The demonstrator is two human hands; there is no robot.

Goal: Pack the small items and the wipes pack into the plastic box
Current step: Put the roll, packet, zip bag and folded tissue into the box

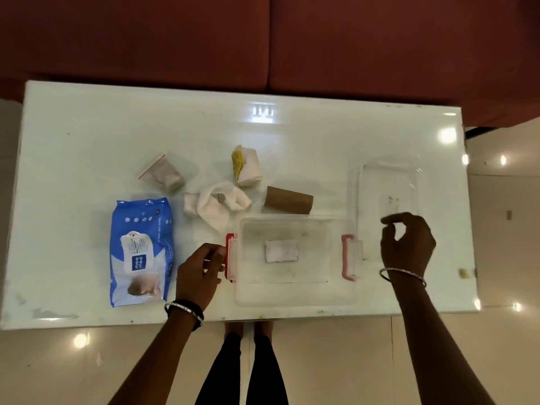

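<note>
1. At lower centre of the frame: clear plastic box, open, lid lying just beside it at right.
2. Left hand loosely curled, fingertips touching the red latch, gripping nothing.
3. Right hand half-closed, empty, hovering right of the box.
4. Lower left: blue wipes pack flat on the table.
5. Mid-frame, above the box: cardboard tube, white cloth, two small packets.

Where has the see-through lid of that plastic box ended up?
The clear plastic lid lies flat on the white table, right of the open box, just beyond the right hand.
</note>
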